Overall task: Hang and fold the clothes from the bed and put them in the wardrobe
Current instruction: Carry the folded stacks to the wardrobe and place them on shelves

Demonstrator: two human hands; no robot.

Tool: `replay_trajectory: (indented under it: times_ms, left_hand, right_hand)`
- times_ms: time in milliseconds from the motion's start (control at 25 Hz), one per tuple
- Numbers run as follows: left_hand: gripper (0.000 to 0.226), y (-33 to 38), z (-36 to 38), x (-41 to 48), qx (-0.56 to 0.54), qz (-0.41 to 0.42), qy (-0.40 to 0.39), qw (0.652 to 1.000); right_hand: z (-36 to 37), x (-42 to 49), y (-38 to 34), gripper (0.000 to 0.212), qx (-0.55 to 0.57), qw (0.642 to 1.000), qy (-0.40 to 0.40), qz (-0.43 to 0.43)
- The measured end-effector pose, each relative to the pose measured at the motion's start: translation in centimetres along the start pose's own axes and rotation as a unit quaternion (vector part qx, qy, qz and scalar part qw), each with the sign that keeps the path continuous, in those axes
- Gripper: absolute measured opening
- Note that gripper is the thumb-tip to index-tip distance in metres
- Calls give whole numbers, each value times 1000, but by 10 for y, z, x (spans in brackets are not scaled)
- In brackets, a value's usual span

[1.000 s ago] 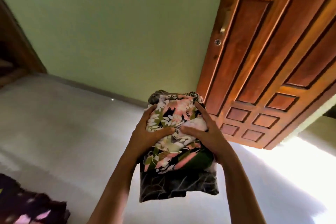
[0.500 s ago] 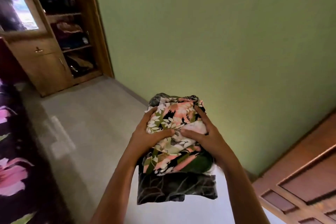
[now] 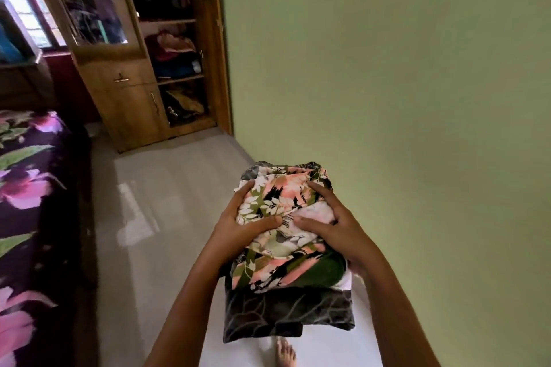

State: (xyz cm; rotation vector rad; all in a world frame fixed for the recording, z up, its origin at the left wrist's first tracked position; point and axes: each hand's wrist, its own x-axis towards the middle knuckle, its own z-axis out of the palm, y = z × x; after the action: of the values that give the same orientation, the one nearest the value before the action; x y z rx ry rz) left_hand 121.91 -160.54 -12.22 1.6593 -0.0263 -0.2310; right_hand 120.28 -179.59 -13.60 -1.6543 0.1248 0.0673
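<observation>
On the left is a bed with a dark sheet with big pink flowers (image 3: pixel 26 188). Behind it stands a tall brown wooden wardrobe (image 3: pixel 128 92), and its right side is open, with clothes on the shelves. The pale shiny floor (image 3: pixel 155 202) runs up to it. The left hand (image 3: pixel 238 223) curls round the left side of a pile of folded flowery clothes in pink, green and black (image 3: pixel 283 253), thumb on top. The right hand (image 3: pixel 337 226) grips the other side the same way. The pile is up in the air, in front of the person, well apart from the wardrobe. A bare foot (image 3: pixel 284 351) shows below it. On the right is a plain green wall (image 3: pixel 402 83).
</observation>
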Motion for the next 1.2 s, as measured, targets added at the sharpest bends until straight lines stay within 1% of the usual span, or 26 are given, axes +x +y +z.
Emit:
replay_trajectory:
  times_ms: [120, 200, 320, 480, 600, 720, 880, 1040, 1200]
  left_hand:
    - [86, 30, -6, 83, -27, 16, 31, 999]
    - [77, 45, -15, 130, -39, 26, 48, 998]
    - [66, 58, -42, 200, -48, 7, 92, 995]
    - [67, 52, -88, 291, -62, -9, 141, 988]
    - [67, 54, -130, 377, -65, -17, 155, 986]
    - [66, 79, -182, 466, -49, -29, 160, 985]
    - [68, 102, -241, 568, -32, -13, 178, 983]
    - [67, 109, -283, 662, -58, -29, 187, 980]
    - [66, 110, -324, 764, -55, -24, 211, 976]
  right_hand:
    - [-12, 110, -28, 69, -15, 999, -33, -18]
    - [-12, 176, -46, 68, -34, 996, -69, -39]
    - [9, 268, -58, 70, -39, 992, -115, -37]
    - [51, 378, -59, 71, -47, 985, -162, -35]
    - [84, 474, -67, 71, -38, 983, -175, -37]
    - [122, 565, -93, 76, -34, 982, -178, -41]
    - [163, 674, -121, 70, -37, 979, -186, -74]
    - [195, 778, -137, 80, -25, 976, -208, -55]
    - [230, 893, -138, 82, -30, 971, -231, -58]
